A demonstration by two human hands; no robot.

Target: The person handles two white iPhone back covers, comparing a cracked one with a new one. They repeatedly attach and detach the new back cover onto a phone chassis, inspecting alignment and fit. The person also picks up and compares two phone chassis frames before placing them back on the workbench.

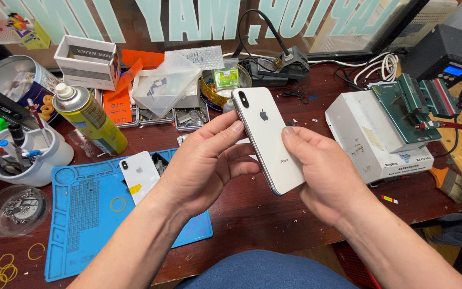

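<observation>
I hold a white smartphone (267, 140) back side up above the dark wooden bench, tilted with its camera end away from me. My left hand (204, 166) grips its left edge, thumb pressed near the top. On the other side my right hand (324, 176) holds the right edge and lower end, thumb resting on the back. A second white phone (139, 174) with a small yellow sticker lies back up on the blue work mat (84, 214) to the left of my left hand.
A yellow-green spray can (89, 119), a white cup of tools (20, 152), small parts trays (175, 109) and a round tin (217, 91) crowd the back left. A white and green machine (386, 128) stands at right. Rubber bands (4, 267) lie at the front left.
</observation>
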